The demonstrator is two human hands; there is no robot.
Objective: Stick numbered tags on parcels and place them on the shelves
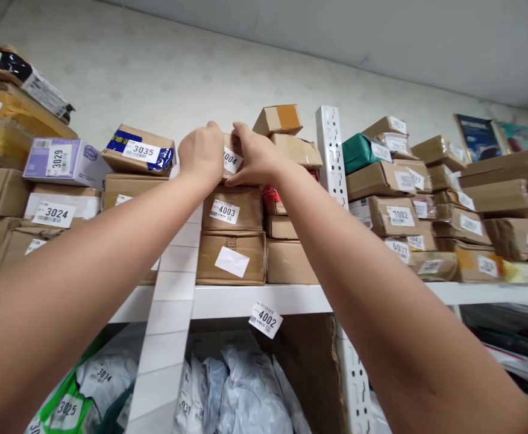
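1. Up above the front edge of the shelf, left of the white post, a small brown box sits on top of a pile. Right under it is the 4003 box.
2. Your left hand is at the left end of the small brown box, with its fingers curled in. Its inside is hidden, so I can't tell what it holds.
3. Your right hand is half open, like a letter C. Its fingers are up near the box's top and its thumb is low on the front. It touches the box, but I can't tell how hard.
4. Between your hands, a white sticker shows a number that ends in 004. I think you are at the step of pressing the sticker flat or fixing the box's place. I can't tell which.
5. Next, I think you need a soft, even push, with the box kept level on its pile.
6. Mind the long paper strip. It runs from beside your left wrist down past the shelf's front edge, so a tug could catch it.
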